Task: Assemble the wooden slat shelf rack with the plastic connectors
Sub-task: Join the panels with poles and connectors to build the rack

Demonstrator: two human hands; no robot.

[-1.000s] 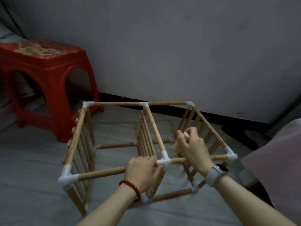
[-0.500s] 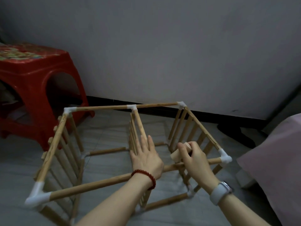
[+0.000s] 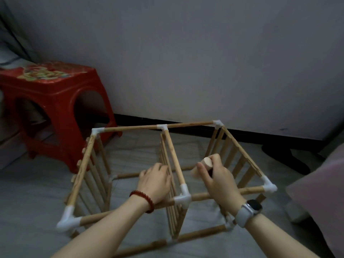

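Right hand (image 3: 216,175) grips a wooden block (image 3: 202,168); left hand (image 3: 155,181) rests open.

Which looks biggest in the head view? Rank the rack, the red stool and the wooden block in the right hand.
1. Rack: fills most of the floor area.
2. Red stool: clearly smaller, though farther away and cut off at the left edge.
3. Wooden block: smallest, partly hidden by the right hand.

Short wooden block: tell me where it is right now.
The short wooden block is held in the right hand, right of centre in the head view, just right of the rack's middle slat panel.
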